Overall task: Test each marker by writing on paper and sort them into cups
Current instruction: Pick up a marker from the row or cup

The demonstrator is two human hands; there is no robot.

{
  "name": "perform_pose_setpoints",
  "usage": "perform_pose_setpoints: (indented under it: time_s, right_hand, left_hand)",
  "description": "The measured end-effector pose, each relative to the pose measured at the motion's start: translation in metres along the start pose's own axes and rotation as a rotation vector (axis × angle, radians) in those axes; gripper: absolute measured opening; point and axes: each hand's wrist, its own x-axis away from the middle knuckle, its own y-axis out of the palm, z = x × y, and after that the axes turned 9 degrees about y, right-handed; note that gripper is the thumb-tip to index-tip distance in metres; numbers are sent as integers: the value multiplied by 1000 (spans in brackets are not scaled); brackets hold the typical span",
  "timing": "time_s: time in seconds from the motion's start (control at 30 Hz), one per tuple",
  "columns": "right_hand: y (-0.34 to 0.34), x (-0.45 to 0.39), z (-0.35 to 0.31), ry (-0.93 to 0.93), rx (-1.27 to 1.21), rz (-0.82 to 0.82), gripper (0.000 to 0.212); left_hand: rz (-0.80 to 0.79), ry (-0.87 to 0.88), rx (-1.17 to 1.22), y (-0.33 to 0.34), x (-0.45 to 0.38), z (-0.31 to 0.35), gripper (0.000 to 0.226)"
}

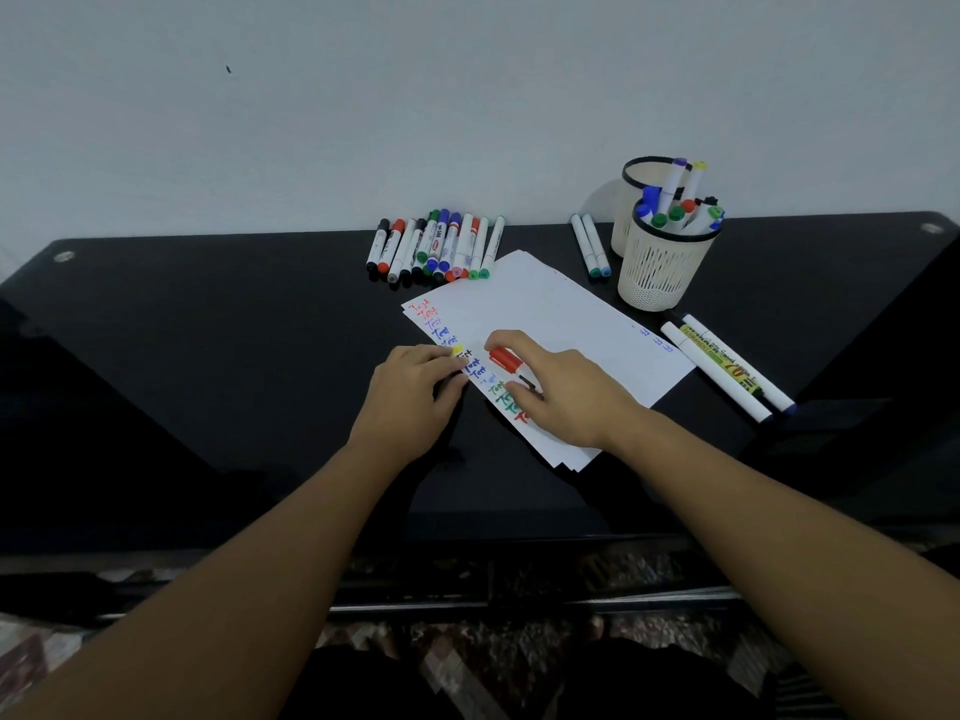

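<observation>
- Marker with the red cap (505, 359) sits in my right hand (563, 394), fingers curled round it, its dark tip down on the paper (545, 324) by the column of coloured test words.
- Left hand (410, 392) rests at the paper's left edge, fingers curled round a small marker with a yellow end (457, 350); most of that one is hidden under the hand.
- Paper is a thin stack lying at an angle on the black glossy table (208, 356), test scribbles running down its left edge, a few blue marks near its right edge.
- Behind the paper, a row of untested markers (434, 246) lies side by side, caps in black, red, green, blue.
- Right of the paper's far corner, two white markers (589, 245) lie together with teal ends.
- Just beyond those, a cream mesh cup (660, 267) holds a cluster of markers; a second cup (636, 194) with a dark rim stands touching behind it, two markers poking out.
- Right of the paper, in front of the mesh cup, two long white markers (727, 368) lie side by side.
</observation>
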Motion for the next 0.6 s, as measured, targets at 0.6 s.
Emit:
perform_pose_setpoints:
  time_s: [0.6]
  right_hand:
    - [11, 4, 5, 41, -92, 74, 41]
  left_hand:
    - [-19, -31, 30, -1, 0, -2, 27]
